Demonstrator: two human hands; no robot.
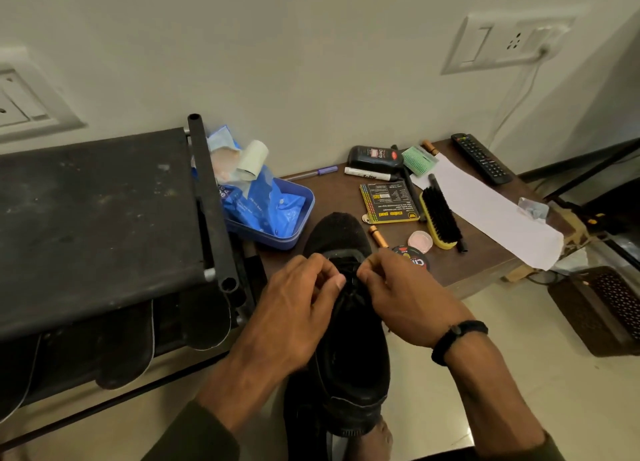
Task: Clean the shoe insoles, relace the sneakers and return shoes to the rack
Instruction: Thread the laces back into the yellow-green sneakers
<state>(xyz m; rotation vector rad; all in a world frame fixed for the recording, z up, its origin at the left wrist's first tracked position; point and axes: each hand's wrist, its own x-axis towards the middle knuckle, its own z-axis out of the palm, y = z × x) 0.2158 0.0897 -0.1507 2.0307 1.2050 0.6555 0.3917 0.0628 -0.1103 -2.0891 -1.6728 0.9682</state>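
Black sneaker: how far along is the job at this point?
Apparently done: insoles are out, resting under the rack's top shelf. In hand: left hand and right hand each pinch lace at the black sneaker's front eyelets, so relacing is under way. Left: finish lacing, return the shoe to the rack. A second sneaker isn't visible.

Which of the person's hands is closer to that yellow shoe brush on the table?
The right hand. It pinches the lace on the black sneaker, just below-left of the brush. The left hand works across the sneaker, farther away.

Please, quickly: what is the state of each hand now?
Left hand: fingers curled, pinching the black lace on the black sneaker.
Right hand: also pinching the lace.
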